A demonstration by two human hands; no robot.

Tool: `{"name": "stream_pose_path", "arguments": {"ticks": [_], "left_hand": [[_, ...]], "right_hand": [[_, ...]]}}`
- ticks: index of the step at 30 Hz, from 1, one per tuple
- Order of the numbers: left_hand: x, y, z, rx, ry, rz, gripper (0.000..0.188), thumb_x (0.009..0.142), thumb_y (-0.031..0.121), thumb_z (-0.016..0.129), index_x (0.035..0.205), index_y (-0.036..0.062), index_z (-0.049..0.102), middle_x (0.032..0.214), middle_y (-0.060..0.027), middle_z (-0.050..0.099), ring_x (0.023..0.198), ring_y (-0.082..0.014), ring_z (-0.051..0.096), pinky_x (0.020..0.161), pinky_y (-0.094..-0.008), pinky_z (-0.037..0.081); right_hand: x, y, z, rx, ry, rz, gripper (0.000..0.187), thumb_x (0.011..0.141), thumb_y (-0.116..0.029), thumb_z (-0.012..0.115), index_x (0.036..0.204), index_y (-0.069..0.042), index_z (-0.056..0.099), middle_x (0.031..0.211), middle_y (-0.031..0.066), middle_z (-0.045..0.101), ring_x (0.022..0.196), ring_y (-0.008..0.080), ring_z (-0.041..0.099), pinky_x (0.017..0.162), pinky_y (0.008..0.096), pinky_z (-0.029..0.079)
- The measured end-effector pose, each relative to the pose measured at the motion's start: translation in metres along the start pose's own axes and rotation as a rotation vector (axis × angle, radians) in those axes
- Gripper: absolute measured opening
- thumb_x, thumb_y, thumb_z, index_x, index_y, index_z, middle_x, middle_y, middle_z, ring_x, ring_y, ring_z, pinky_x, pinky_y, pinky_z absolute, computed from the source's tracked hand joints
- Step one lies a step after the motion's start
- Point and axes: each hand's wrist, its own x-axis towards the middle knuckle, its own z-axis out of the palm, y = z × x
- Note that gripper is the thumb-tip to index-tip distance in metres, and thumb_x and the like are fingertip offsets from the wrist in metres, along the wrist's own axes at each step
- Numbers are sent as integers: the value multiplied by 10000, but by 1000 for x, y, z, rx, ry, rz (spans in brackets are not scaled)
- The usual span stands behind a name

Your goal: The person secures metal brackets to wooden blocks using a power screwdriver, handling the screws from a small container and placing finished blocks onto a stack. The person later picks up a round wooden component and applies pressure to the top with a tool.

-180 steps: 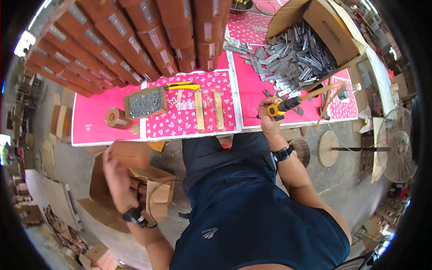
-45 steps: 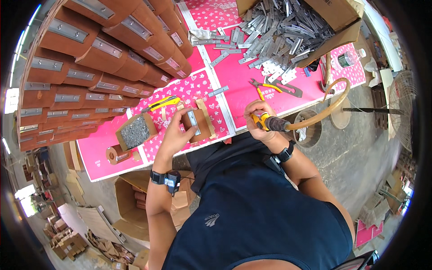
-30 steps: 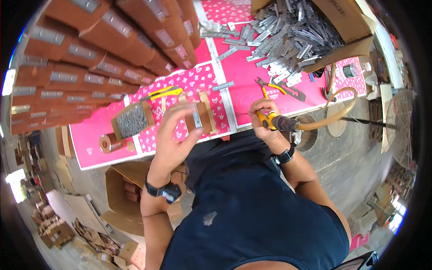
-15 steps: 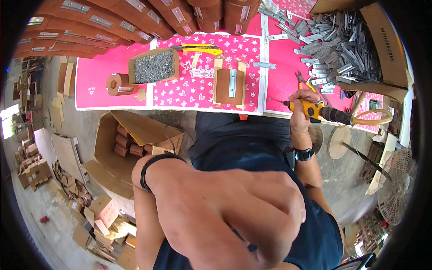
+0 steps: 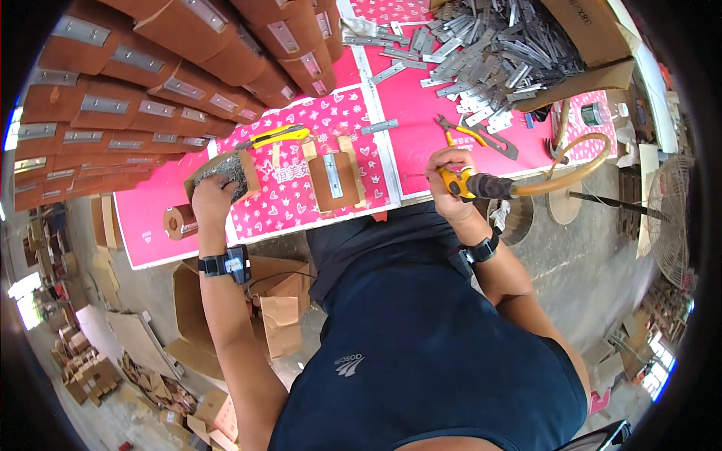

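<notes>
The left hand (image 5: 213, 203), in the screw box (image 5: 251, 180) at left, hold unclear, could tip it by pressing sideways; mid-right, the right hand (image 5: 449, 203) grips the drill (image 5: 459, 182).

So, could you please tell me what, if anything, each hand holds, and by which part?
The right hand grips a power driver by its yellow body. The left hand dips into the box of small metal pieces; any hold there is hidden.
</notes>
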Motion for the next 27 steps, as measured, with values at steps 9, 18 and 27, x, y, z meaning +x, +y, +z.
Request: {"name": "stream_pose_path", "arguments": {"ticks": [9, 18, 27], "left_hand": [[-3, -1, 10, -182, 67, 31, 178, 858, 181, 750, 958, 35, 766, 883, -190, 743, 833, -318, 739, 757, -387, 559], [-22, -2, -4, -181, 254, -79, 188, 919, 198, 699, 983, 33, 762, 832, -134, 750, 732, -251, 729, 681, -358, 542], [-35, -3, 0, -1281, 136, -198, 135, 946, 64, 689, 1013, -6, 594, 996, -170, 755, 751, -147, 699, 599, -250, 496]], "right_hand": [[1, -3, -2, -29, 11, 16, 344, 775, 195, 616, 1033, -15, 528, 944, 105, 627, 820, 156, 627, 770, 275, 510], [2, -7, 1, 20, 8, 62, 335, 789, 187, 607, 1046, -10, 518, 956, 112, 611, 841, 161, 631, 803, 283, 509], [4, -5, 0, -13, -31, 38, 343, 790, 184, 605, 1053, -19, 521, 963, 99, 607, 861, 155, 621, 797, 278, 500]]}}
